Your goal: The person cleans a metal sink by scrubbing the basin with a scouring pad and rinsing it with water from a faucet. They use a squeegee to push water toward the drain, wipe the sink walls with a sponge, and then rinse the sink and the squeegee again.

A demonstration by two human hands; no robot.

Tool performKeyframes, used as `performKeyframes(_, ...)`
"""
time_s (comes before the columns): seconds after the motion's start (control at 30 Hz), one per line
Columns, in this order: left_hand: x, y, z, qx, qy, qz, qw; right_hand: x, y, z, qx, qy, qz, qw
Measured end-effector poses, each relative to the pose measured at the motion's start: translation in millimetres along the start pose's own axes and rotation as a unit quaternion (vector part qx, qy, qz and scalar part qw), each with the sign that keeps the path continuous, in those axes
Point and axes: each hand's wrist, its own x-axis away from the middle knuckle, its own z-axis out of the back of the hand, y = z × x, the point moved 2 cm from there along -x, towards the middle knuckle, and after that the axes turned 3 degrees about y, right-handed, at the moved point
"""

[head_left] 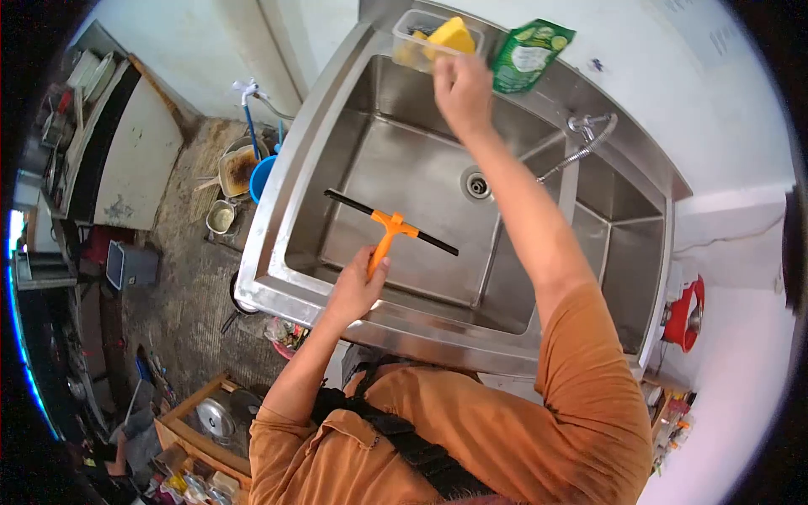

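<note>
My left hand (358,282) is wrapped around the end of the orange handle of a squeegee (392,225), fingers pressed together on it with the thumb on top. Its black blade lies out beyond my knuckles, slanting across the floor of the steel sink (332,135), and seems to rest on the metal. The drain (477,185) sits beyond the blade, off to the right of this hand.

My right hand (463,84) is stretched far forward to the back ledge of the sink. Its fingers are curled at the near rim of a clear plastic container (407,38). I cannot tell whether they grip the rim or only touch it. A yellow sponge (453,34) stands in the container, just past my fingertips.

Just right of that hand a green pouch (530,55) leans on the ledge. It has a white panel and pictures of lime slices, but the lettering is too small to read. The faucet (589,128) is further right, nearer to me than the pouch, beside my forearm.
</note>
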Motion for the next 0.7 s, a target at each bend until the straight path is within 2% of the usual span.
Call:
performKeyframes(0.07,-1,5,0,-0.008,-0.013,0.017,1.0,51,6,6,-0.092,-0.088,-0.087,0.988)
performKeyframes(0.1,-3,7,0,-0.015,-0.016,0.037,0.999,79,9,13,-0.161,-0.128,-0.207,0.956)
performKeyframes(0.13,-3,8,0,-0.023,-0.021,0.058,0.998,110,12,21,-0.227,-0.165,-0.324,0.903)
performKeyframes(0.2,-10,2,-4,-0.039,-0.034,0.068,0.996,163,36,39,-0.204,-0.209,-0.459,0.839)
performKeyframes(0.27,-19,2,-10,-0.053,-0.046,0.073,0.995,222,80,35,-0.283,-0.176,-0.678,0.655)
performKeyframes(0.3,-24,4,-13,-0.074,-0.049,0.066,0.994,235,93,41,-0.282,-0.17,-0.68,0.655)
performKeyframes(0.37,-37,9,-21,-0.099,-0.054,0.056,0.992,255,107,53,-0.399,-0.017,-0.789,0.467)
performKeyframes(0.4,-48,11,-31,-0.108,-0.067,0.044,0.991,259,109,58,-0.399,-0.012,-0.79,0.465)
performKeyframes(0.47,-66,19,-47,-0.121,-0.081,0.03,0.989,260,111,67,-0.424,0.063,-0.743,0.513)
performKeyframes(0.5,-73,22,-53,-0.122,-0.085,0.025,0.989,266,114,66,-0.425,0.068,-0.743,0.513)
performKeyframes(0.57,-88,27,-67,-0.123,-0.088,0.019,0.988,287,132,63,-0.29,0.107,-0.745,0.592)
performKeyframes(0.6,-93,26,-72,-0.123,-0.077,0.006,0.989,300,137,61,-0.29,0.108,-0.745,0.591)
performKeyframes(0.67,-104,30,-78,-0.125,-0.064,-0.007,0.99,314,143,60,-0.208,0.034,-0.642,0.737)
performKeyframes(0.7,-108,32,-78,-0.128,-0.057,-0.011,0.99,315,138,64,-0.21,0.032,-0.642,0.737)
